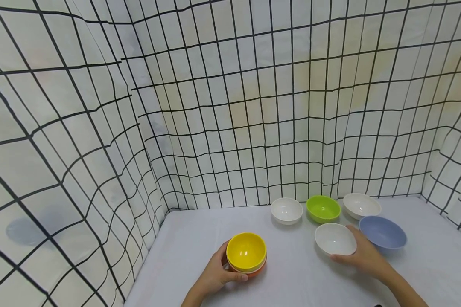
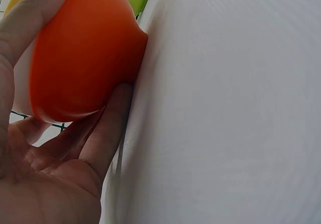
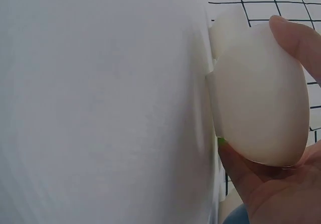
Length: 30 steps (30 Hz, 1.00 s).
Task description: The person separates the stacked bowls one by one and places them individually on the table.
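Left of the table's middle stands a nested stack of bowls, with a yellow bowl [image 1: 246, 252] on top, a pale rim below it and an orange bowl [image 2: 83, 58] at the bottom. My left hand [image 1: 217, 271] grips this stack from its left side, thumb at the near side and fingers curved round behind. To the right, my right hand [image 1: 366, 256] holds a white bowl [image 1: 333, 239] by its right side, with the thumb at the front. In the right wrist view the white bowl's base [image 3: 213, 103] is at the tablecloth.
Behind the held white bowl are another white bowl [image 1: 286, 210], a green bowl [image 1: 323, 209] and a further white bowl [image 1: 362, 206]. A blue bowl [image 1: 383, 232] stands just beyond my right hand. White cloth with a black grid [image 1: 238, 128] walls the table at back and sides.
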Each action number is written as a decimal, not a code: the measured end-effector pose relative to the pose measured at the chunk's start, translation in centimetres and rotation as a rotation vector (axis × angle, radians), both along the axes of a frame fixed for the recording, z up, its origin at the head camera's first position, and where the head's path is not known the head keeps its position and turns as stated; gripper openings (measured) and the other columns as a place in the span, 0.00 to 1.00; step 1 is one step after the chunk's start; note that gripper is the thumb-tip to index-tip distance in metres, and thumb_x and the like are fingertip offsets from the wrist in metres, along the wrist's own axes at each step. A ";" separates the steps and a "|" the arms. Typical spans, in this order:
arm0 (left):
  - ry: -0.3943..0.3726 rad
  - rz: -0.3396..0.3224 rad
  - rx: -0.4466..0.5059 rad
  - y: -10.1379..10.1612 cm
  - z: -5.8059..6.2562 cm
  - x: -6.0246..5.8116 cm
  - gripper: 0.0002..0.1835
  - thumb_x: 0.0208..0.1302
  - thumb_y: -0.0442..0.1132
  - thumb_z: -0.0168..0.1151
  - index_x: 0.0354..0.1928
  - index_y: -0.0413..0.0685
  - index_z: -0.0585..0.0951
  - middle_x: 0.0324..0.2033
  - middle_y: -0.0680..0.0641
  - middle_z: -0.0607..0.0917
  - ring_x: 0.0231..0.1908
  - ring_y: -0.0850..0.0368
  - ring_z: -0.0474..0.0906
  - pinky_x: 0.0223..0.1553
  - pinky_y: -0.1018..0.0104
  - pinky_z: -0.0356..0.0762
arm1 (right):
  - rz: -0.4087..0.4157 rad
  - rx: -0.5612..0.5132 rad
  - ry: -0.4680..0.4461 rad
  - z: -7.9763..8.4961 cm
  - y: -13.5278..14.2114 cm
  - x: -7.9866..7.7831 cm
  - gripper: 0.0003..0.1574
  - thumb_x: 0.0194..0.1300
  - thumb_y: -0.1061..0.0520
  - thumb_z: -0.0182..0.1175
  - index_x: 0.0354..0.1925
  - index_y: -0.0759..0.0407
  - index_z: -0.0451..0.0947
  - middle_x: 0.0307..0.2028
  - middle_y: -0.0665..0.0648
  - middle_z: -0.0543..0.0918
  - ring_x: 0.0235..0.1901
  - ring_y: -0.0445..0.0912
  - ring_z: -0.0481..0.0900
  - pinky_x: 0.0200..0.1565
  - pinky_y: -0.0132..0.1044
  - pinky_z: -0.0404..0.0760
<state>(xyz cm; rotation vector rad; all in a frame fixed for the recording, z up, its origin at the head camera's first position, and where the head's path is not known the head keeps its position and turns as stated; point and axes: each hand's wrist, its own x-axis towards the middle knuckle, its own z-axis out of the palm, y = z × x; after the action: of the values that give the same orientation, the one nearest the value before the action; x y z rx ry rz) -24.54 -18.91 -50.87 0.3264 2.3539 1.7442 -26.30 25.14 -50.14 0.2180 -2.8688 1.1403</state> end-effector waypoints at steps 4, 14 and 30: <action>0.004 -0.006 0.003 0.0 0.0 0.0 0.58 0.46 0.50 0.84 0.78 0.55 0.60 0.74 0.48 0.70 0.74 0.43 0.65 0.76 0.35 0.58 | 0.019 0.009 -0.016 -0.1 0.2 0.0 0.74 0.52 0.36 0.77 0.75 0.75 0.48 0.69 0.79 0.65 0.65 0.73 0.69 0.60 0.71 0.74; 0.015 -0.010 0.004 0.0 0.0 0.1 0.59 0.45 0.50 0.85 0.78 0.56 0.60 0.74 0.48 0.70 0.74 0.42 0.65 0.76 0.35 0.58 | 0.041 0.028 -0.123 0.0 0.4 -0.2 0.78 0.56 0.34 0.74 0.77 0.77 0.41 0.72 0.83 0.55 0.68 0.77 0.62 0.63 0.73 0.71; 0.011 -0.009 0.008 -0.1 0.1 0.1 0.59 0.44 0.51 0.85 0.78 0.55 0.60 0.74 0.48 0.69 0.75 0.42 0.64 0.76 0.36 0.57 | 0.023 0.031 -0.121 0.1 0.1 -0.1 0.78 0.59 0.32 0.71 0.77 0.76 0.36 0.71 0.82 0.57 0.68 0.79 0.62 0.62 0.74 0.70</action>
<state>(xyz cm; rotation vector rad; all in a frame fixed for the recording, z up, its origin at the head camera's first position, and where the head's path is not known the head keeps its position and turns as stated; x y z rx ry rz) -24.40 -19.02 -50.78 0.3480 2.3503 1.7523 -26.44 25.22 -50.03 0.1898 -2.9983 1.1529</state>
